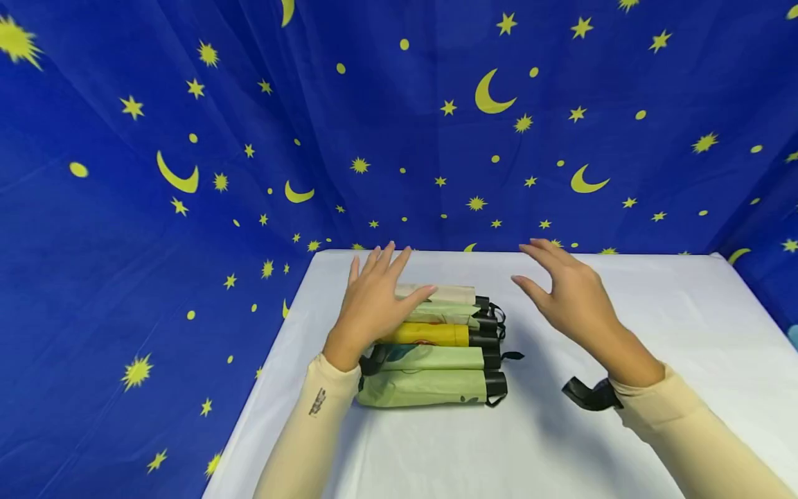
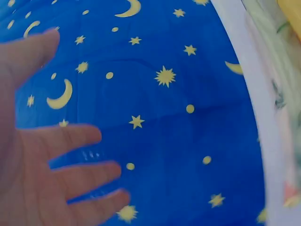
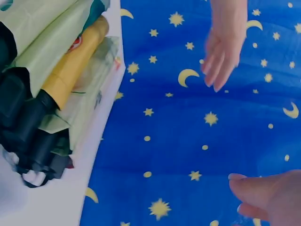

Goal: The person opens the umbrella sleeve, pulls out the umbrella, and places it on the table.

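Note:
Several folded umbrellas lie side by side in a row, their black handles pointing right. Nearest the front is a pale green umbrella (image 1: 430,388), with another pale green umbrella (image 1: 442,358) behind it. A yellow umbrella (image 1: 442,335) lies mid-row, and a cream umbrella (image 1: 449,294) is farthest back. My left hand (image 1: 369,305) is raised with fingers spread over the left ends, partly hiding them; it holds nothing. To the right of the handles my right hand (image 1: 576,298) is held in the air, fingers extended, thumb apart, gripping nothing.
The umbrellas lie on a white-covered table (image 1: 449,450). Behind it and to the left hangs a blue cloth (image 1: 399,125) with yellow moons and stars. Black straps show at both wrists, the right strap (image 1: 589,395) sticking out sideways.

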A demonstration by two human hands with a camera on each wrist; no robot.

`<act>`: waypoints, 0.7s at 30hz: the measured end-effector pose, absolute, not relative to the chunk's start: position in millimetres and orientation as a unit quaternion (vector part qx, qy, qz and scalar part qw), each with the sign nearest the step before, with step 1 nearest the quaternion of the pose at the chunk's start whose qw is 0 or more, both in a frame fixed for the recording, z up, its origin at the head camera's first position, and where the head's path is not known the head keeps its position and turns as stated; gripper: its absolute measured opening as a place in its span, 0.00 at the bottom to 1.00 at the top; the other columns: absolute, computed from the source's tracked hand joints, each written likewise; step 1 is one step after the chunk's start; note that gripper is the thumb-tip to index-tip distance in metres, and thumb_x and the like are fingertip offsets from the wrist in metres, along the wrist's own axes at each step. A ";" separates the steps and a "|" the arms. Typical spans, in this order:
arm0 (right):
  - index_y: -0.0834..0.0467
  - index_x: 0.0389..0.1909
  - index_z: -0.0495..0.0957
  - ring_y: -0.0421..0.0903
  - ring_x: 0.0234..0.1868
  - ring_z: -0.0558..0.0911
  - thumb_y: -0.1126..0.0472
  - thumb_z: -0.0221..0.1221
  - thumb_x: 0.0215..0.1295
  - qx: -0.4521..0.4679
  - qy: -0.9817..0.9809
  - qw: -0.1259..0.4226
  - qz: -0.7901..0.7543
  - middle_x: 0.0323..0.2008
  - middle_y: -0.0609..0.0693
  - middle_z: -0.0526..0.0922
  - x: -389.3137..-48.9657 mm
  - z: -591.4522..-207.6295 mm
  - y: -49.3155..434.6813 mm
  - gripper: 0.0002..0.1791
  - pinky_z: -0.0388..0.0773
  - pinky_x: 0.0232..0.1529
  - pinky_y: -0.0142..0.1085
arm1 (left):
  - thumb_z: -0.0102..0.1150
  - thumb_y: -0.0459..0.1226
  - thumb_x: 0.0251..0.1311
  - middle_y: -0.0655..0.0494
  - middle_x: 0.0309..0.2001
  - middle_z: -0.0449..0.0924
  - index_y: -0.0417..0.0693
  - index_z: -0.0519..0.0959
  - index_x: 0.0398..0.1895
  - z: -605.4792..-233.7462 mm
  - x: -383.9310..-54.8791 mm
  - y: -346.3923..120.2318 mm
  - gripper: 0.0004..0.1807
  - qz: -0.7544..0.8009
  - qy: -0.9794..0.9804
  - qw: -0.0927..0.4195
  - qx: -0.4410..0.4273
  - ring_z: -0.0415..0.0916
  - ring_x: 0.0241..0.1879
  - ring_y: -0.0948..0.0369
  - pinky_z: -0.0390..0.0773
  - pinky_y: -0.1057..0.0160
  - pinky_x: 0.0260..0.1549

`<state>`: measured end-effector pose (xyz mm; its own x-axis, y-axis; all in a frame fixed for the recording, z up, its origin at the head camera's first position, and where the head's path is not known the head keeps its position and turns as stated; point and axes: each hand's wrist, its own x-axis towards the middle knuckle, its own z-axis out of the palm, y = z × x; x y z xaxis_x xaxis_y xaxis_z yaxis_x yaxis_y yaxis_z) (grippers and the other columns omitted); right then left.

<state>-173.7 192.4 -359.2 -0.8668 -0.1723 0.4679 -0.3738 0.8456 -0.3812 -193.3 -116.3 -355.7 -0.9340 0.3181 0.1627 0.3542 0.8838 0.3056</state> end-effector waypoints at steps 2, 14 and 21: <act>0.60 0.62 0.80 0.65 0.62 0.78 0.59 0.73 0.62 0.157 -0.922 0.246 0.255 0.62 0.62 0.79 -171.6 -366.9 195.9 0.28 0.73 0.59 0.63 | 0.46 0.75 0.62 0.57 0.81 0.51 0.65 0.57 0.81 -360.2 -188.8 -125.4 0.48 -0.232 -0.954 0.033 -0.186 0.47 0.79 0.52 0.39 0.41 0.76; 0.55 0.50 0.87 0.39 0.41 0.86 0.65 0.74 0.59 0.170 -0.871 0.222 0.404 0.46 0.45 0.87 -157.5 -427.9 210.8 0.17 0.80 0.43 0.22 | 0.68 0.41 0.67 0.51 0.64 0.77 0.53 0.76 0.68 -429.0 -160.3 -187.0 0.26 -0.554 -0.801 0.022 -0.227 0.76 0.62 0.53 0.72 0.45 0.63; 0.55 0.50 0.86 0.34 0.43 0.85 0.63 0.70 0.65 0.121 -0.836 0.115 0.522 0.46 0.50 0.87 -140.2 -472.8 211.4 0.13 0.81 0.43 0.26 | 0.64 0.27 0.66 0.32 0.55 0.77 0.35 0.78 0.57 -470.1 -138.9 -213.3 0.17 -0.653 -0.732 0.041 -0.192 0.78 0.55 0.46 0.77 0.57 0.57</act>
